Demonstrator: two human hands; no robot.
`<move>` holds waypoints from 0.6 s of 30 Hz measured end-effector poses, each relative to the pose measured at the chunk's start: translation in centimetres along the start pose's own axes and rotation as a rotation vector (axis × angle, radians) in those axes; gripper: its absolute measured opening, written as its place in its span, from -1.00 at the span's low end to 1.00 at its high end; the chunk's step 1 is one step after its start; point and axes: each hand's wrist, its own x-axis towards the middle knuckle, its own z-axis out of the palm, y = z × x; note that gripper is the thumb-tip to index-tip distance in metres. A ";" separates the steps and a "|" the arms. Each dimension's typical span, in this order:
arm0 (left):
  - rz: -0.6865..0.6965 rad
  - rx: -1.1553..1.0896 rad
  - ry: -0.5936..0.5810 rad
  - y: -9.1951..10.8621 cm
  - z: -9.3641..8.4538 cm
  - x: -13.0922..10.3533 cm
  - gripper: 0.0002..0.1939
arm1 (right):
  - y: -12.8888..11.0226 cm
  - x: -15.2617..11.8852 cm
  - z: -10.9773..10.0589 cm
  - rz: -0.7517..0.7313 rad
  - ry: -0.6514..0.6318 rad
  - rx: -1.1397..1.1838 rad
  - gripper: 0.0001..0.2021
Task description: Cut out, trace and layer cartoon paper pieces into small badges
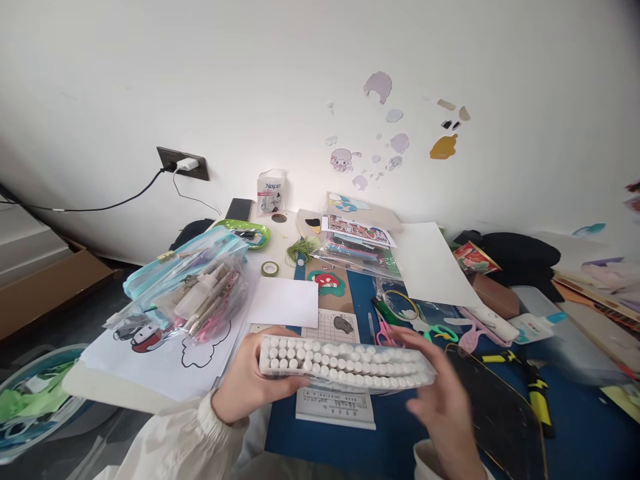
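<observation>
A clear plastic box of markers (345, 365) is held up over the desk, with rows of round white ends facing me. My left hand (257, 373) grips its left end, the thumb along the lower front edge and the fingers behind. Around the right end curves my right hand (443, 393), slightly blurred. Its fingers reach behind the box's top edge, and the thumb stands apart below. Beneath the box lies a printed paper pad (335, 408). Behind it are a gridded sheet (327, 325) with a grey cutout and pink-handled scissors (385, 332).
Left lies a clear bag of pens (205, 293) beside white paper (283, 301) and a tape roll (270, 269). Green scissors (440, 332), yellow-black pliers (537, 393) and a dark board (500, 413) lie right. A bin (45, 400) stands at the lower left.
</observation>
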 end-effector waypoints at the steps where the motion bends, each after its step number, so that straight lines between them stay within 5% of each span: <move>1: -0.005 -0.005 -0.003 0.0 0.0 0.0 -0.60 | -1.2 -0.7 0.4 -0.142 0.279 -0.121 -0.70; 2: -0.004 -0.005 -0.006 0.1 0.1 0.0 -0.60 | -2.4 -1.3 0.9 -0.258 0.441 -0.253 -0.85; 3: 0.003 -0.002 -0.009 0.2 0.1 0.0 -0.61 | -3.6 -1.9 1.7 -0.356 0.380 -0.358 -0.88; 6: 0.038 0.034 -0.005 0.6 0.2 0.1 -0.62 | -6.0 -2.2 4.0 -0.468 -0.061 -0.565 -0.75; 8: 0.064 0.061 -0.003 0.8 0.2 0.1 -0.64 | -6.8 -1.0 5.0 -0.530 -0.181 -0.671 -0.65; 12: 0.073 0.048 -0.025 1.0 0.2 -0.1 -0.66 | -7.5 1.8 5.3 -0.493 -0.132 -0.803 -0.74; 18: 0.076 0.043 -0.036 0.9 0.3 -0.2 -0.66 | -8.2 3.5 5.5 -0.303 -0.278 -0.749 -0.82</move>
